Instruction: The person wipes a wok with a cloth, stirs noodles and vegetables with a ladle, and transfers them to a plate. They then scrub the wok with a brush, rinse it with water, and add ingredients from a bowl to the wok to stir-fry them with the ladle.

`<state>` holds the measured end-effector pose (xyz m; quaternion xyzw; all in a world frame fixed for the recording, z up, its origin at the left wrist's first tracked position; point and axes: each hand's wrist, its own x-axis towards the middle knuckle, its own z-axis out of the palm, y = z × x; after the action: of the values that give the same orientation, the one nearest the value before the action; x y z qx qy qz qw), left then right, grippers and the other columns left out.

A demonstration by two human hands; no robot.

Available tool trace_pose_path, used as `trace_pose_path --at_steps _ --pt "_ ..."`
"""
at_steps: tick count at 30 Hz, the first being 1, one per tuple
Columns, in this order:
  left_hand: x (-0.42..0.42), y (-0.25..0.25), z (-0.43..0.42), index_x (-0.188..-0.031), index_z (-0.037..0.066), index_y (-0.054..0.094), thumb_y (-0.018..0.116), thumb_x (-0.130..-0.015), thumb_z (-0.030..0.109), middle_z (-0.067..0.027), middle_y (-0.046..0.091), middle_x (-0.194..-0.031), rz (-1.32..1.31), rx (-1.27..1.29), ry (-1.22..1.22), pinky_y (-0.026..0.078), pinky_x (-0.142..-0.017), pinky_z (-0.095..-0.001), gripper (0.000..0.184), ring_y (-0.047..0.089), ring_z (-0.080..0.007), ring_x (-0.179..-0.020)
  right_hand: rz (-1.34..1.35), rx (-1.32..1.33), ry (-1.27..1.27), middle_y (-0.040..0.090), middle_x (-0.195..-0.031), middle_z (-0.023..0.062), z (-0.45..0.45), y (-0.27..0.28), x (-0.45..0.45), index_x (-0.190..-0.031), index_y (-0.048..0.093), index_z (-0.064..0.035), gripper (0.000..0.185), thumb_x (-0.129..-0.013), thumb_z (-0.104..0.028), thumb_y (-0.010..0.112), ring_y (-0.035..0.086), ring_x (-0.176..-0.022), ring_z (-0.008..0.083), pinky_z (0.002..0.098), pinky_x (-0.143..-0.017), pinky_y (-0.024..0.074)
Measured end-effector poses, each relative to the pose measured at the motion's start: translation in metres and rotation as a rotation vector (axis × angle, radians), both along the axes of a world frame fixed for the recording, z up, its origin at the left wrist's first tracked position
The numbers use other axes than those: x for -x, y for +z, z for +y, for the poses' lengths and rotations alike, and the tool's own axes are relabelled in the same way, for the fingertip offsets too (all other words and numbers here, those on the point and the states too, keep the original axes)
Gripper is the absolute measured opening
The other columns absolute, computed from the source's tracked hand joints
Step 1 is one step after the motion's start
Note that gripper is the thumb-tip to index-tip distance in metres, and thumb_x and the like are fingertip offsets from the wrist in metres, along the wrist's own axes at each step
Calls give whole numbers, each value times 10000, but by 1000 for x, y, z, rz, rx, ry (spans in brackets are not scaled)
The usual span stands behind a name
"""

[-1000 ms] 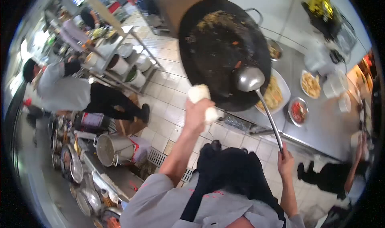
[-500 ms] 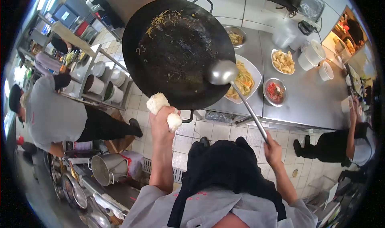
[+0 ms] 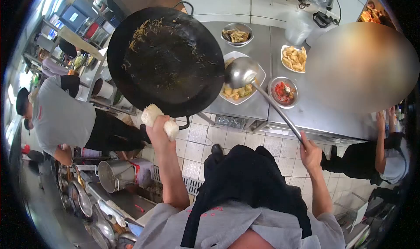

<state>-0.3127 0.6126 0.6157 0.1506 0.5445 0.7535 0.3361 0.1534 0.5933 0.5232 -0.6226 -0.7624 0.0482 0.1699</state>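
My left hand is closed around a bunched white cloth at the near loop handle of a large black wok. The wok is raised and tilted, and a few noodle strands cling to its dark inside. In my right hand is the long handle of a steel ladle. The ladle's bowl is over a white square plate of noodles with vegetables, beside the wok's right edge. The ladle hides part of that food.
On the steel counter stand a metal bowl of food, a white dish of fried pieces and a bowl of chopped red food. A blurred patch covers the counter's right. Co-workers stand left and right.
The wok and my left hand have shifted left in view. The ladle's bowl has moved off the wok's edge to over the plate. More of the metal bowl behind shows.
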Motion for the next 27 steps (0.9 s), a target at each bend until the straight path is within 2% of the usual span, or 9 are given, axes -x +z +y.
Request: trace_pose_path --at_steps 3,4,9,11,17,18,21,26,27 --pt "-6 0 -19 -864 24 527 614 -714 47 -65 514 -762 -9 12 49 523 -594 -351 175 581 -207 -656 3 25 -48 574 -691 142 -3 19 -13 -1320 529 -184 594 -764 -7 641 580 -575 333 411 -546 481" --pt "-4 -2 -28 -874 28 525 615 -713 49 -65 515 -763 -42 28 56 525 -595 -349 186 582 -207 -655 36 -14 11 604 -674 124 -6 20 -16 -1363 493 -197 638 -774 -16 655 584 -513 254 375 -495 477" --pt "-15 0 -82 -940 38 514 622 -749 140 -73 566 -696 -203 50 108 519 -538 -318 242 591 -203 -589 713 471 75 611 -668 95 -19 16 22 -1150 610 -42 299 -864 -124 646 566 -555 118 296 -493 448" --pt "-21 0 -115 -939 32 505 585 -746 44 -100 577 -749 -283 14 41 510 -579 -330 209 571 -224 -570 763 588 275 589 -641 84 -19 -3 39 -976 618 -15 233 -879 -225 651 566 -589 125 289 -518 444" --pt "-81 31 -182 -937 76 484 579 -782 140 -39 526 -721 -263 157 372 473 -587 -261 193 543 -164 -629 560 938 504 569 -628 131 11 -29 88 -868 605 12 455 -849 -439 658 552 -576 198 350 -545 439" --pt "-49 -7 -248 -953 82 471 540 -822 168 -39 510 -708 -28 380 208 457 -605 -260 172 530 -145 -657 551 949 532 557 -622 150 13 -23 94 -822 607 20 491 -844 -468 651 540 -567 229 370 -562 443" --pt "-77 12 -287 -945 73 485 491 -845 225 -65 556 -777 947 868 191 454 -582 -274 182 537 -162 -642 489 986 590 553 -614 150 15 -31 115 -789 601 21 494 -838 -467 659 520 -552 234 374 -559 440" --pt "-101 31 -348 -820 7 486 473 -820 174 -134 515 -754 1529 1180 201 416 -542 -351 167 492 -260 -591 371 998 603 547 -611 142 10 -60 153 -736 579 20 513 -828 -478 662 515 -572 203 364 -561 425" --pt "-89 14 -390 -817 20 542 501 -803 144 -73 519 -665 1796 1444 275 398 -488 -295 132 510 -183 -563 330 1010 586 547 -609 140 8 -59 162 -739 579 19 501 -830 -466 663 515 -573 200 360 -560 423"
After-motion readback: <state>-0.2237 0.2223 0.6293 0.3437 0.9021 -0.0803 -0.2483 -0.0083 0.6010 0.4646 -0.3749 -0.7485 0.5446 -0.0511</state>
